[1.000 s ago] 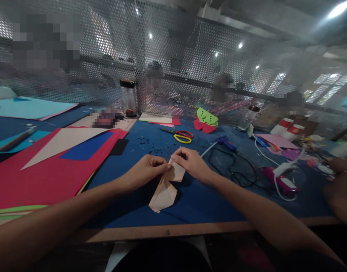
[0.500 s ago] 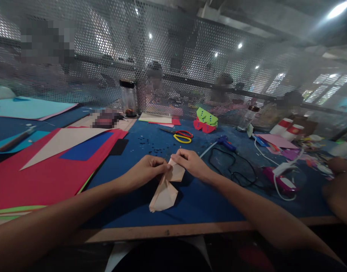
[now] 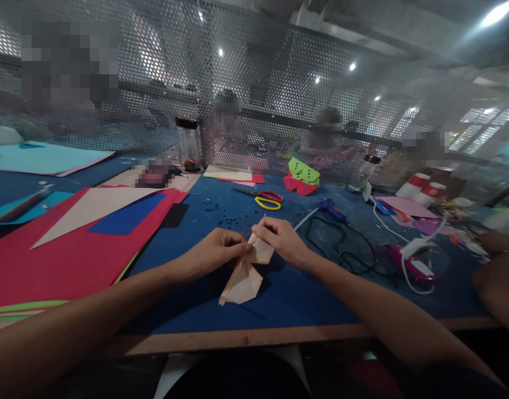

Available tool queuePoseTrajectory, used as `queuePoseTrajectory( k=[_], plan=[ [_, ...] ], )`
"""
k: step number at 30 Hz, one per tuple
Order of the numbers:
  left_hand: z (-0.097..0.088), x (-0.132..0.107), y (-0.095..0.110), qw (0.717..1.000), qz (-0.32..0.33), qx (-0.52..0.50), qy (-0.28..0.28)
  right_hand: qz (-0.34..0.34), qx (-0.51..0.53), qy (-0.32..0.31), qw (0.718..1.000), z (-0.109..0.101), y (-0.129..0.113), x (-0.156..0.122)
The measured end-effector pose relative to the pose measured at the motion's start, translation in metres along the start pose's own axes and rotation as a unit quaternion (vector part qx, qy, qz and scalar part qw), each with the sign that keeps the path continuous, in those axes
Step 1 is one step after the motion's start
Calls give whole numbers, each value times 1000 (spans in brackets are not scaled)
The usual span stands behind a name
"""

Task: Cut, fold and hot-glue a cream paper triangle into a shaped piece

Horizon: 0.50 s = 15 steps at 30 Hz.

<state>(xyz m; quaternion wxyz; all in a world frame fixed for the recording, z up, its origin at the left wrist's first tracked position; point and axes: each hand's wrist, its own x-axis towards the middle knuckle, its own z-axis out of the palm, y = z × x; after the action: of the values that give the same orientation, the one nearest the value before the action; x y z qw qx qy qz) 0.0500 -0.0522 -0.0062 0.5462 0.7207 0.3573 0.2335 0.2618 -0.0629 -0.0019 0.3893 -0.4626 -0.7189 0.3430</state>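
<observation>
Between my hands is a cream paper cutout [image 3: 243,284], notched into two angular lobes with a folded strip along one edge. My left hand [image 3: 221,247] pinches it near the middle, thumb on top. At the upper end, my right hand [image 3: 277,235] grips the same paper between thumb and curled fingers. The cutout is held just above the blue tabletop [image 3: 188,310]; its far end is hidden by my fingers. Beyond my hands lie scissors [image 3: 268,200] with red and yellow handles, and a blue glue gun [image 3: 332,210] with its stick pointing toward my right hand.
Red paper sheets [image 3: 50,266] cover the left side. Green and red paper cutouts [image 3: 303,173] stand at the back, near a glass jar [image 3: 188,144]. A black cord [image 3: 341,252] and a purple glue gun [image 3: 416,266] lie right. Another person's arm [image 3: 502,277] rests at far right.
The cream paper has tilted slightly, its lower end rising and shifting a little right. Both hands keep their hold, with only small finger movements.
</observation>
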Motion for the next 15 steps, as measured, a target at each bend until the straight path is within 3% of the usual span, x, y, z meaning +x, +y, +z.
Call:
queuePoseTrajectory(
  k=[15],
  plan=[
    [0,1,0,1000,-1,5,10,11,14,-16,1000,1,-1,-3]
  ],
)
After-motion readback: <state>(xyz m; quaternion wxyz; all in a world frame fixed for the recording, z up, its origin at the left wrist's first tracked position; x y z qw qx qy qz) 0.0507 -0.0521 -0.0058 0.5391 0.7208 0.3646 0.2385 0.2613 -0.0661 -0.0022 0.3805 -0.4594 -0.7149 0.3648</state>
